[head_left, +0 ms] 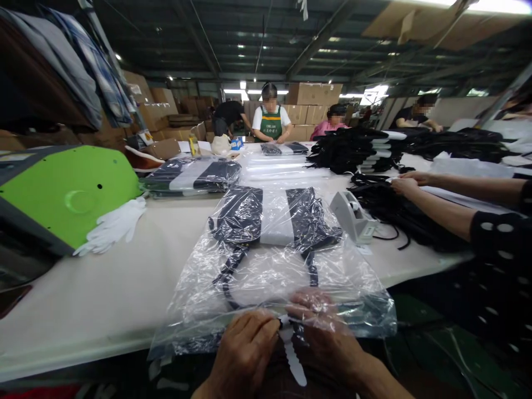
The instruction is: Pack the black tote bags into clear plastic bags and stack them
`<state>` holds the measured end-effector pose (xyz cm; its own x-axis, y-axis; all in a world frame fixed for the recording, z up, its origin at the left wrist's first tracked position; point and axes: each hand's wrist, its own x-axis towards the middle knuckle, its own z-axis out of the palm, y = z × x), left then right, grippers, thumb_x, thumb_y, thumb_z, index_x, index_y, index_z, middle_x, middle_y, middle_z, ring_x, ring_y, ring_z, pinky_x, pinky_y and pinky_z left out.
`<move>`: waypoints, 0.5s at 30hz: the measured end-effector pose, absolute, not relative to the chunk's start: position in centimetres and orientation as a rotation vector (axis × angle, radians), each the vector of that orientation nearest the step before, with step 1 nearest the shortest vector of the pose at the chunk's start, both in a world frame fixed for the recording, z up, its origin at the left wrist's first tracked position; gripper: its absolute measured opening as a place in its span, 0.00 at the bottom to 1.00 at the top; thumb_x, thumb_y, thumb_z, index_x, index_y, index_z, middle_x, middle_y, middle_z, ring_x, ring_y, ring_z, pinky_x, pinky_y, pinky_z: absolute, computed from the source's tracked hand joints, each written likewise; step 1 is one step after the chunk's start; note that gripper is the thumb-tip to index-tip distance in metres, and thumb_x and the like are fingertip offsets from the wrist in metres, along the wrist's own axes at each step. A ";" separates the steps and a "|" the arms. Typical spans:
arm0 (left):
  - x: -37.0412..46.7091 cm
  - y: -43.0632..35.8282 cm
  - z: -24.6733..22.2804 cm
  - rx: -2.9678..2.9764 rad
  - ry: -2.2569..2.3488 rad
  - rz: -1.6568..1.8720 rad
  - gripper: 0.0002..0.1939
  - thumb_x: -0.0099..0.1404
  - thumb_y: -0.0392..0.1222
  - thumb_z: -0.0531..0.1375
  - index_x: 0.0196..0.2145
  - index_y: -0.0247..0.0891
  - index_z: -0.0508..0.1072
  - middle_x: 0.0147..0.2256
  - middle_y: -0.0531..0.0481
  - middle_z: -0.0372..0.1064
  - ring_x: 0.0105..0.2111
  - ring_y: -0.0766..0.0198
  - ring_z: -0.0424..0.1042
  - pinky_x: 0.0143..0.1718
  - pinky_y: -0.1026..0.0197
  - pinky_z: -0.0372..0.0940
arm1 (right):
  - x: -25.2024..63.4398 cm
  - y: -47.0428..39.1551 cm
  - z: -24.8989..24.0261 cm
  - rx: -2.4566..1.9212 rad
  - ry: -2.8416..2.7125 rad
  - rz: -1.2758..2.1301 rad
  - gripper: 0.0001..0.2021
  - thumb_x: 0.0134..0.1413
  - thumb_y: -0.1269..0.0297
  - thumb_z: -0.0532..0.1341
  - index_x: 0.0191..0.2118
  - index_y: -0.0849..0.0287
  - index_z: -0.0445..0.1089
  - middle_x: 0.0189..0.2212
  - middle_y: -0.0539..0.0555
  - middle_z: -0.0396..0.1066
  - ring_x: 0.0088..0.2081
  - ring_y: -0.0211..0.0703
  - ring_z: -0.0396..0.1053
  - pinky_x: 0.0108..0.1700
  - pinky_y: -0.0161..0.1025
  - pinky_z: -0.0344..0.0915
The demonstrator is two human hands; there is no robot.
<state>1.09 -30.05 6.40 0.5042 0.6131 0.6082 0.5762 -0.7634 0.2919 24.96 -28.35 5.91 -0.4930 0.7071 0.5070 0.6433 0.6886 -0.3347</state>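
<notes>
A clear plastic bag (266,271) lies across the table's front edge, with a folded dark garment (241,213) and a white paper band (276,216) inside. Dark straps (228,277) trail from the garment toward me. At the bag's near end, my left hand (247,343) has its fingers pressed together on a dark strap end beside a white wavy strip (293,357). My right hand (320,321) is partly under the clear plastic, just right of the strip; its fingertips are blurred by the film, and what they hold is unclear.
A green machine (78,194) with white gloves (114,224) stands left. Bagged garments (193,176) lie behind it. A grey tape dispenser (353,216) sits right, near another person's hands (409,183) on black garments (378,199). A person in a green apron (271,124) stands across the table.
</notes>
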 end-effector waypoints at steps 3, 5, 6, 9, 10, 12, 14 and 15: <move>1.1 -29.1 4.9 2.809 1.159 0.985 0.19 0.68 0.32 0.54 0.55 0.39 0.69 0.43 0.41 0.78 0.43 0.52 0.75 0.47 0.51 0.69 | 25.1 -28.1 5.6 -0.963 -2.413 0.124 0.28 0.52 0.62 0.66 0.60 0.54 0.65 0.55 0.61 0.70 0.57 0.58 0.66 0.62 0.62 0.59; 1.2 -28.5 4.2 2.825 1.188 0.926 0.19 0.68 0.33 0.53 0.54 0.40 0.71 0.39 0.42 0.78 0.38 0.54 0.76 0.41 0.52 0.70 | 25.1 -28.0 5.1 -0.954 -2.404 0.166 0.29 0.53 0.61 0.66 0.61 0.55 0.63 0.53 0.61 0.71 0.54 0.55 0.68 0.61 0.57 0.63; 1.2 -28.2 4.1 2.809 1.188 0.895 0.18 0.68 0.33 0.53 0.53 0.41 0.72 0.38 0.43 0.78 0.36 0.54 0.75 0.40 0.53 0.69 | 25.1 -27.9 4.7 -0.950 -2.372 0.180 0.27 0.55 0.60 0.65 0.60 0.56 0.63 0.50 0.61 0.73 0.51 0.54 0.70 0.58 0.54 0.66; 1.1 -27.5 4.6 2.680 1.144 0.883 0.15 0.70 0.36 0.53 0.51 0.41 0.72 0.41 0.44 0.78 0.38 0.55 0.76 0.44 0.52 0.69 | 24.6 -27.4 4.1 -0.927 -2.290 0.204 0.16 0.59 0.60 0.59 0.51 0.56 0.69 0.42 0.59 0.76 0.42 0.51 0.73 0.49 0.50 0.71; 1.1 -27.4 4.8 2.621 1.136 0.901 0.14 0.70 0.37 0.53 0.51 0.41 0.71 0.43 0.45 0.78 0.41 0.55 0.76 0.46 0.52 0.68 | 24.2 -27.2 4.2 -0.924 -2.287 0.214 0.13 0.60 0.61 0.58 0.49 0.55 0.70 0.41 0.57 0.76 0.41 0.50 0.73 0.48 0.48 0.72; 1.2 -27.1 5.2 2.508 1.131 0.927 0.13 0.71 0.40 0.54 0.51 0.41 0.71 0.45 0.46 0.78 0.44 0.55 0.76 0.49 0.54 0.68 | 23.3 -26.9 4.8 -0.905 -2.310 0.274 0.11 0.61 0.64 0.56 0.47 0.52 0.72 0.41 0.55 0.77 0.41 0.48 0.74 0.48 0.44 0.72; 1.2 -26.9 5.3 2.434 1.118 0.915 0.12 0.71 0.40 0.54 0.50 0.43 0.72 0.45 0.47 0.78 0.44 0.57 0.76 0.50 0.55 0.67 | 22.2 -26.7 6.1 -0.880 -2.322 0.390 0.12 0.63 0.65 0.56 0.48 0.51 0.72 0.43 0.53 0.77 0.43 0.46 0.74 0.50 0.41 0.71; 1.2 -26.9 5.3 2.411 1.103 0.905 0.13 0.72 0.40 0.53 0.50 0.43 0.72 0.45 0.47 0.78 0.45 0.57 0.76 0.50 0.55 0.67 | 21.8 -26.6 6.8 -0.867 -2.328 0.456 0.13 0.63 0.66 0.55 0.50 0.51 0.72 0.44 0.53 0.77 0.45 0.45 0.74 0.52 0.40 0.70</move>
<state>1.24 -26.89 5.33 0.4964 0.7657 0.4090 0.5504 -0.6419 0.5339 21.77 -26.62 6.77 -0.6021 0.6788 0.4203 0.4701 0.7269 -0.5006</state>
